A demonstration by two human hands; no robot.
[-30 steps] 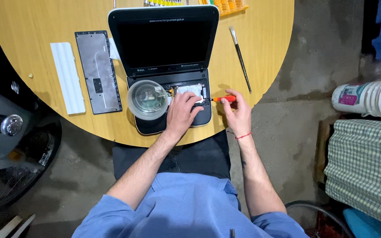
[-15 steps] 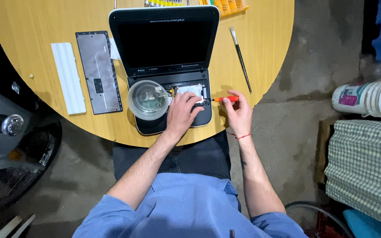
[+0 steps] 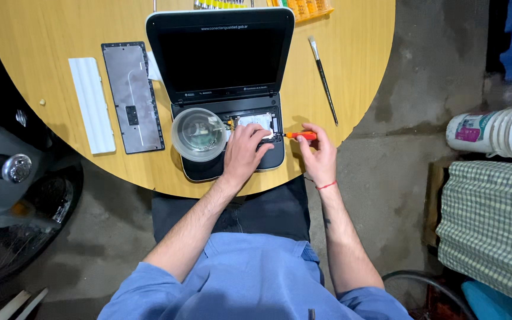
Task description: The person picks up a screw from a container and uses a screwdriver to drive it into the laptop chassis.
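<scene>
Tip of the orange-handled screwdriver (image 3: 301, 136) too small to be made out, lower right of the opened black laptop base (image 3: 208, 169) covered by the left hand (image 3: 243, 155), row of yellow and orange tools (image 3: 303, 7) cut off by the top edge, contents of the clear round bowl (image 3: 199, 134) too small to tell.

Round wooden counter (image 3: 357, 77) and what lies on it

An opened black laptop (image 3: 226, 89) sits at the near edge, its keyboard deck stripped. To its left lie a grey keyboard panel (image 3: 133, 98) and, beside that, a white ribbed strip (image 3: 92, 105). A thin black-handled brush (image 3: 323, 80) lies to the right. Yellow and orange items (image 3: 303, 7) sit at the far edge, cut off by the frame.
</scene>
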